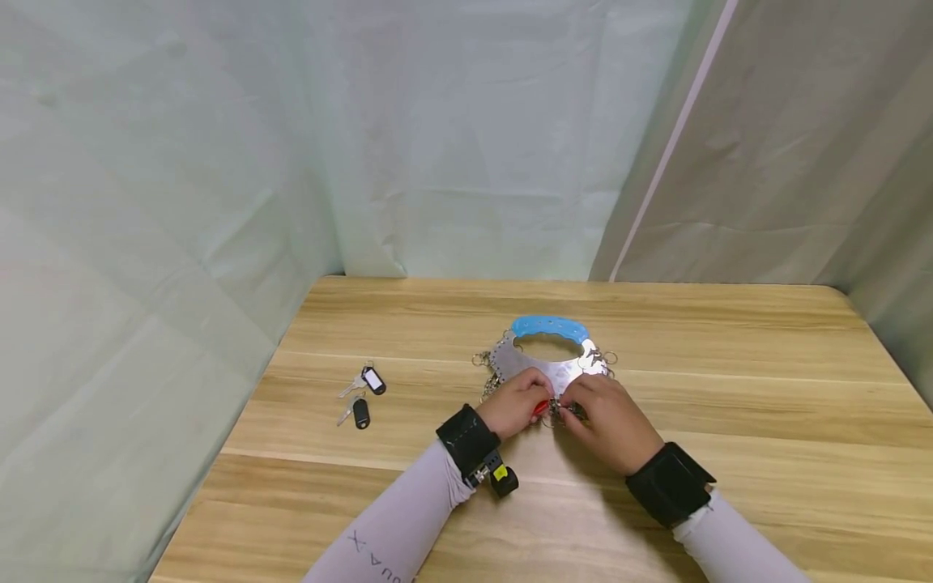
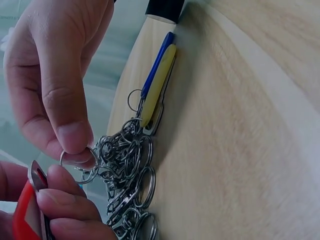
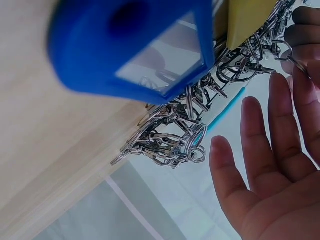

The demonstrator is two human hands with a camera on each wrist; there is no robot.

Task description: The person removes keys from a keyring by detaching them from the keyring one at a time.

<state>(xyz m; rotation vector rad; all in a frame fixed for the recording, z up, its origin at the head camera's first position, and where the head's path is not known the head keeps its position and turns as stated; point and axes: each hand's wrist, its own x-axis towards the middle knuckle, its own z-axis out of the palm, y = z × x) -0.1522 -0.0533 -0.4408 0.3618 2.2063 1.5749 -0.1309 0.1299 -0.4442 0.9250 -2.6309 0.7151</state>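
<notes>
A silver metal plate (image 1: 557, 372) with a blue grip (image 1: 550, 325) lies on the table, split rings and small clips hanging along its edge. My left hand (image 1: 519, 402) grips a red key tag (image 2: 27, 212) with a metal piece beside it. Opposite, my right hand (image 1: 608, 417) pinches a split ring (image 2: 63, 159) between thumb and finger, close to the left fingertips. Beside the cluster of rings (image 2: 127, 160) are a blue key tag (image 2: 157, 65) and a yellow key tag (image 2: 159, 85). In the right wrist view the blue tag hides part of the rings.
Two keys with black tags (image 1: 374, 380) (image 1: 361, 414) lie on the left part of the wooden table (image 1: 729, 397). Pale curtains (image 1: 474, 146) hang behind the table and at its sides. Black straps (image 1: 469, 441) are around both wrists.
</notes>
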